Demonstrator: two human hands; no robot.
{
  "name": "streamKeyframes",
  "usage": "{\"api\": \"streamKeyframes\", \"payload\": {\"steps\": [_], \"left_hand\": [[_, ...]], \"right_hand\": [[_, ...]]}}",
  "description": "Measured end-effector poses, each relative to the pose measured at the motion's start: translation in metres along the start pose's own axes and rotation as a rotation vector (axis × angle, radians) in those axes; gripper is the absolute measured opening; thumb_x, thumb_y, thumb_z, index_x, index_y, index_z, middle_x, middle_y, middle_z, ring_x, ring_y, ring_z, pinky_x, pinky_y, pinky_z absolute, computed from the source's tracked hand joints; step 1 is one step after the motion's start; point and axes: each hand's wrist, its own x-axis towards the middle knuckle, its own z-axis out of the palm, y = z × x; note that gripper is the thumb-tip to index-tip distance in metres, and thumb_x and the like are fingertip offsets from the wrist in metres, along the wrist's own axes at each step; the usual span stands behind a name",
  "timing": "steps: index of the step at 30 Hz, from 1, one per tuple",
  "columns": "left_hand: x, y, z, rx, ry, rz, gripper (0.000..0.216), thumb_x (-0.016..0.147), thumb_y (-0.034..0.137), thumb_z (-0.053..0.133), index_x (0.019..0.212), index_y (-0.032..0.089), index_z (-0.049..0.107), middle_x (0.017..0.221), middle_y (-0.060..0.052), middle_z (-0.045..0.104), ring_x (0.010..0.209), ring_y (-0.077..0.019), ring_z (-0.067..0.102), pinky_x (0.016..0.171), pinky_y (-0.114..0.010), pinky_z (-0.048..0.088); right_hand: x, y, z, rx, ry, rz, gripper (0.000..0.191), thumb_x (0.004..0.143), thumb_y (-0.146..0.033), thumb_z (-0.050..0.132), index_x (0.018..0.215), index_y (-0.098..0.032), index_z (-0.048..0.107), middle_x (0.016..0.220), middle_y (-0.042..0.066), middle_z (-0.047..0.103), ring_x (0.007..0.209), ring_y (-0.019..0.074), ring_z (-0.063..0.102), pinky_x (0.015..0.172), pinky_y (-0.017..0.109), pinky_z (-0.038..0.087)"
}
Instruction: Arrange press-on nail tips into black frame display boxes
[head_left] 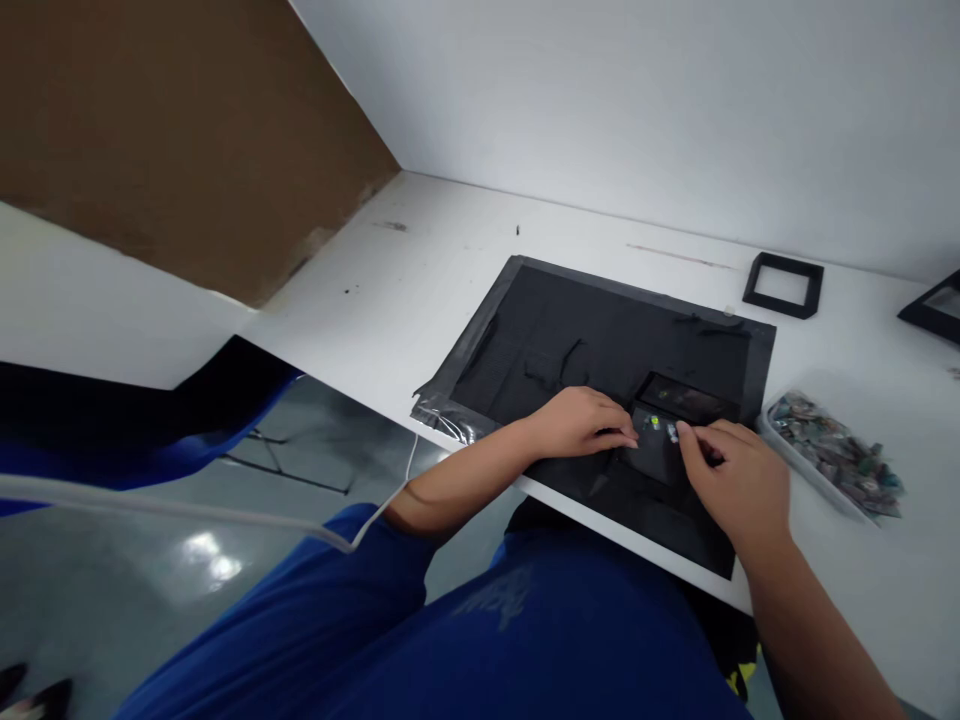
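A small black case (657, 462) lies on a black mat (547, 310), its darker, glossy rectangular part (690, 398) along the far side. On the case sit a bright yellow-green piece (655, 423) and a few tiny pale, shiny bits (671, 432). My left hand (581, 422) is closed, fingertips together at the case's left edge. From the right, my right hand (735, 478) pinches thumb and fingers beside the pale bits. What lies between those fingertips is too small to make out.
A clear plastic tray (814, 480) heaped with small bagged pieces stands right of the mat. Behind it is a black square frame (783, 285), with another black frame (934, 308) at the far right. A white cable (225, 513) crosses at left. The white table (360, 300) meets a wall behind.
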Motion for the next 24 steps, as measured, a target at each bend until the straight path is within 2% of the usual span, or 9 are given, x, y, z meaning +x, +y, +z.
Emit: {"api": "streamKeyframes", "payload": {"steps": [5, 9, 15, 20, 24], "left_hand": [[0.0002, 0.0009, -0.0008, -0.031, 0.001, 0.003, 0.023, 0.096, 0.039, 0.061, 0.092, 0.022, 0.076, 0.085, -0.001, 0.078, 0.081, -0.0109, 0.07, 0.076, -0.021, 0.049], [0.0004, 0.0004, -0.0002, -0.027, 0.017, -0.009, 0.023, 0.094, 0.04, 0.063, 0.09, 0.022, 0.076, 0.08, -0.001, 0.076, 0.078, -0.0112, 0.067, 0.076, -0.022, 0.048], [0.0012, -0.0007, 0.0, -0.018, 0.024, -0.011, 0.024, 0.094, 0.042, 0.063, 0.099, 0.022, 0.076, 0.075, 0.0, 0.073, 0.074, -0.0109, 0.064, 0.074, -0.022, 0.047], [0.0013, 0.0008, -0.0019, -0.005, 0.009, -0.015, 0.024, 0.094, 0.043, 0.063, 0.098, 0.022, 0.076, 0.074, 0.0, 0.073, 0.073, -0.0113, 0.064, 0.073, -0.023, 0.047], [0.0008, 0.0001, -0.0019, -0.003, -0.007, -0.003, 0.026, 0.097, 0.041, 0.059, 0.102, 0.022, 0.076, 0.085, -0.002, 0.077, 0.077, -0.0123, 0.066, 0.075, -0.025, 0.047]], "right_hand": [[0.0, 0.0018, -0.0059, 0.061, -0.137, -0.008, 0.035, 0.089, -0.043, 0.055, 0.062, -0.021, 0.057, 0.059, -0.001, 0.054, 0.063, 0.0149, 0.054, 0.056, 0.027, 0.03], [-0.0002, 0.0016, -0.0085, 0.089, -0.205, -0.006, 0.028, 0.088, -0.042, 0.054, 0.069, -0.023, 0.06, 0.061, -0.002, 0.054, 0.064, 0.015, 0.056, 0.055, 0.026, 0.031], [-0.0009, 0.0042, -0.0082, 0.104, -0.232, -0.006, 0.023, 0.087, -0.046, 0.059, 0.082, -0.024, 0.063, 0.061, -0.004, 0.052, 0.058, 0.0134, 0.054, 0.051, 0.025, 0.03], [-0.0032, 0.0082, -0.0024, 0.118, -0.172, -0.072, 0.023, 0.092, -0.045, 0.059, 0.096, -0.025, 0.069, 0.066, -0.002, 0.056, 0.067, 0.0153, 0.061, 0.055, 0.025, 0.035], [-0.0024, 0.0068, 0.0002, 0.123, -0.197, -0.096, 0.023, 0.094, -0.043, 0.057, 0.104, -0.026, 0.071, 0.071, -0.002, 0.06, 0.064, 0.0137, 0.059, 0.056, 0.026, 0.038]]}}
